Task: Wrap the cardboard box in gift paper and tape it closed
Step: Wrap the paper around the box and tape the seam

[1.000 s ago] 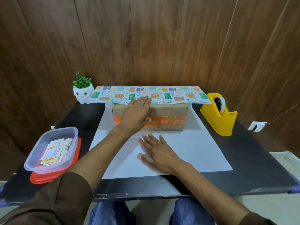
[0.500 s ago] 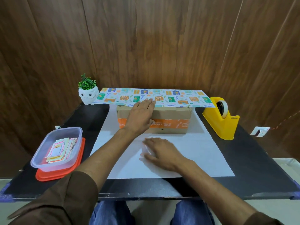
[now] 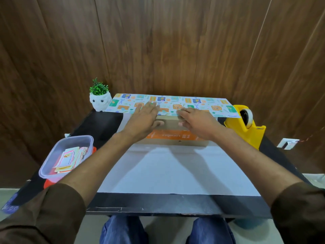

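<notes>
My left hand (image 3: pixel 142 120) lies flat, fingers straight and close together, pressing the printed flap of the gift paper (image 3: pixel 193 104) onto the top of the cardboard box (image 3: pixel 175 137). My right hand (image 3: pixel 197 123) is just beside it, fingertips at the flap's near edge, thumb below against the box front (blurred, cannot tell if pinching). The box sits under both palms, on the paper's white side. Tape dispenser (image 3: pixel 246 125) is right of my right fingers, owl planter (image 3: pixel 100 103) left of my left fingertips.
</notes>
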